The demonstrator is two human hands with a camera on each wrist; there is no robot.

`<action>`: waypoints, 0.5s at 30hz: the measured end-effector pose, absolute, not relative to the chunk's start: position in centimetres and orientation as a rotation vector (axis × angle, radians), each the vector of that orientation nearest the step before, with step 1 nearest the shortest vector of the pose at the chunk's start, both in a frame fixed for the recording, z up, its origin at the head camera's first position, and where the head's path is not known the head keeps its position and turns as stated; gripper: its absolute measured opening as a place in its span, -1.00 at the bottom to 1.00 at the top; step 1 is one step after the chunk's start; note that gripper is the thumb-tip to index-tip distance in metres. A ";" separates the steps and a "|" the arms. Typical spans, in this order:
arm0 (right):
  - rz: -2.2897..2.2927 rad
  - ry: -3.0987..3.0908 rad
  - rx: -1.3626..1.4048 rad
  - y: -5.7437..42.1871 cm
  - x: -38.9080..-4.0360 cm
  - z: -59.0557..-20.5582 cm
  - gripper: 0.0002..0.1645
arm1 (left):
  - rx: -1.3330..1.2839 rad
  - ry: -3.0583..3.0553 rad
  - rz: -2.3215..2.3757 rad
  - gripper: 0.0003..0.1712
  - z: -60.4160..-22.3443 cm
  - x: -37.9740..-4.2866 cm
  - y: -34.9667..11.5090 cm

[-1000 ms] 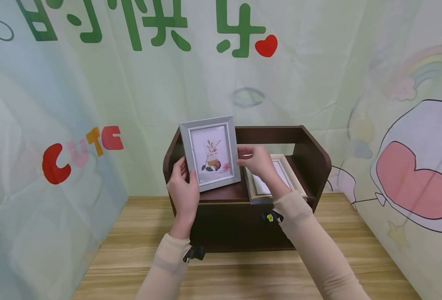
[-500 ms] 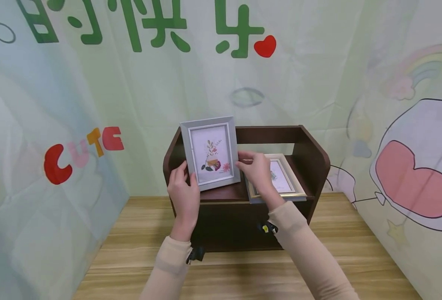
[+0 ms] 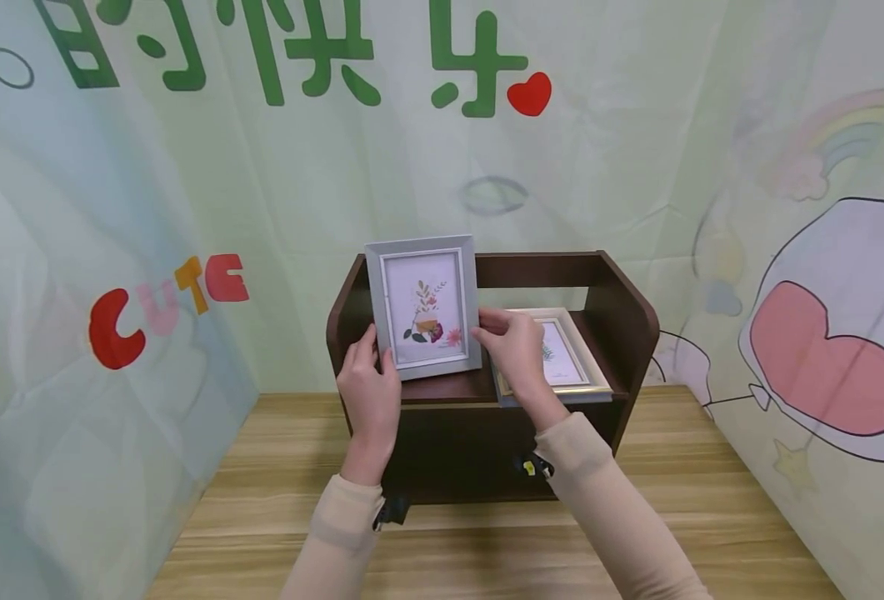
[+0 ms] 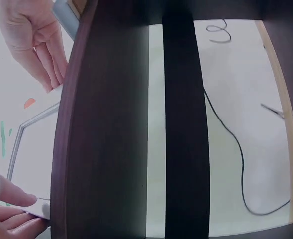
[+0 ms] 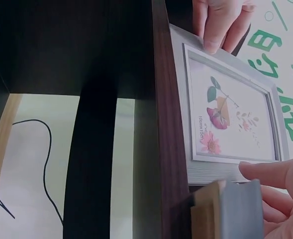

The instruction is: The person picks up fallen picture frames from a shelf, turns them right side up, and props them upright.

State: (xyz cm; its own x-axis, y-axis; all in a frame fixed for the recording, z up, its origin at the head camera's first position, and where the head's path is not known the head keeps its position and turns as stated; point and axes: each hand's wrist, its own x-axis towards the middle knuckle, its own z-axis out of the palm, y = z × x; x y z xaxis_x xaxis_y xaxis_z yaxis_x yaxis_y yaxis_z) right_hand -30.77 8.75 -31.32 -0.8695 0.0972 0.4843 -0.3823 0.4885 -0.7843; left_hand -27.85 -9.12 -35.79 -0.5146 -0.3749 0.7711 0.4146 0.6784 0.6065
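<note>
Only the right wrist cam gets the small print beside the flowers in the silver-grey rectangular picture frame (image 3: 424,308); the left wrist cam mostly loses that frame behind the dark brown wood-look shelf (image 3: 479,450), but catches a thin black cable (image 4: 242,164) — the head view misses it. From the head cam, the art faces the wearer, long axis nearly upright, top tipped between 11 and 12. It's at the shelf's 10–11 o'clock; can't tell if its bottom touches the board. Left hand (image 3: 370,387) pinches its 8 o'clock edge, right hand (image 3: 515,350) its 4 — near a flat cream-and-gold rectangular frame (image 3: 572,350).
</note>
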 end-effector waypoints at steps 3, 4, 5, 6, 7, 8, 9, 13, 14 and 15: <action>1.346 -2.255 0.225 8.7 -30.5 -31.5 -0.67 | -0.035 -1.860 -1.069 -0.56 -35.8 -27.7 -9.0; 1.342 -2.250 0.223 8.7 -30.5 -31.5 -0.67 | -0.034 -1.853 -1.103 -0.54 -35.8 -27.6 -9.0; 1.342 -2.243 0.224 8.6 -30.5 -31.6 -0.67 | -0.030 -1.850 -1.132 -0.53 -35.8 -27.6 -8.9; 1.344 -2.235 0.228 8.6 -30.4 -31.7 -0.67 | -0.024 -1.847 -1.158 -0.52 -35.8 -27.5 -8.9; 1.348 -2.227 0.230 8.6 -30.4 -31.7 -0.67 | -0.020 -1.842 -1.186 -0.50 -35.8 -27.5 -8.9; 1.351 -2.219 0.232 8.5 -30.4 -31.8 -0.67 | -0.011 -1.840 -1.210 -0.49 -35.8 -27.4 -8.9; 1.355 -2.211 0.234 8.4 -30.3 -31.8 -0.68 | 0.000 -1.841 -1.230 -0.48 -35.8 -27.4 -8.9; 1.350 -2.191 0.243 8.2 -30.2 -32.0 -0.67 | 0.031 -1.841 -1.289 -0.45 -35.8 -27.4 -8.8; 1.341 -2.191 0.248 8.1 -30.2 -32.0 -0.67 | 0.037 -1.842 -1.298 -0.44 -35.9 -27.4 -8.8; 1.332 -2.191 0.254 8.0 -30.2 -32.0 -0.67 | 0.041 -1.842 -1.305 -0.43 -35.9 -27.4 -8.8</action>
